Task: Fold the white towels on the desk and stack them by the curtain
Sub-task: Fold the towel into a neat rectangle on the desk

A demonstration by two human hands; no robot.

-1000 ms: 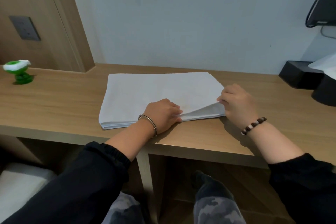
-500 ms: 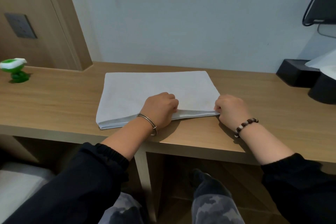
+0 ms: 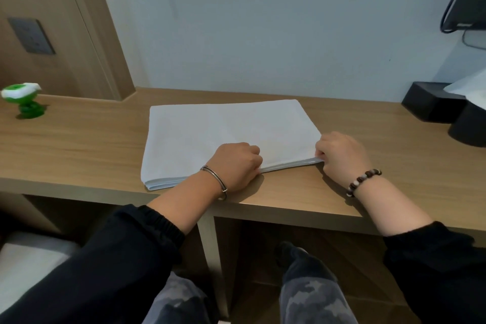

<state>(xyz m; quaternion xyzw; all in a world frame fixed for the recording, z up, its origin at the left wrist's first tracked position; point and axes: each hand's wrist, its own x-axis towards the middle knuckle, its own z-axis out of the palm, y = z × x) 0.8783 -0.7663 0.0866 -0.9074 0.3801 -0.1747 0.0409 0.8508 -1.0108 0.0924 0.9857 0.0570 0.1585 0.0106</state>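
Observation:
A white towel (image 3: 210,134), folded flat into a wide rectangle of several layers, lies on the wooden desk (image 3: 79,150) near its front edge. My left hand (image 3: 236,163) sits curled on the towel's near edge about midway along it, fingers tucked at the layers. My right hand (image 3: 339,155) pinches the towel's near right corner against the desk. No curtain is in view.
A green and white toy (image 3: 25,100) stands at the desk's far left. Black boxes (image 3: 431,105) with white cloth or paper on top sit at the far right. A wall socket (image 3: 31,35) is on the wooden panel. A white seat (image 3: 29,255) is below left.
The right hand, which held the top layer's corner lifted, has brought it down flat onto the stack. The left hand stayed on the near edge.

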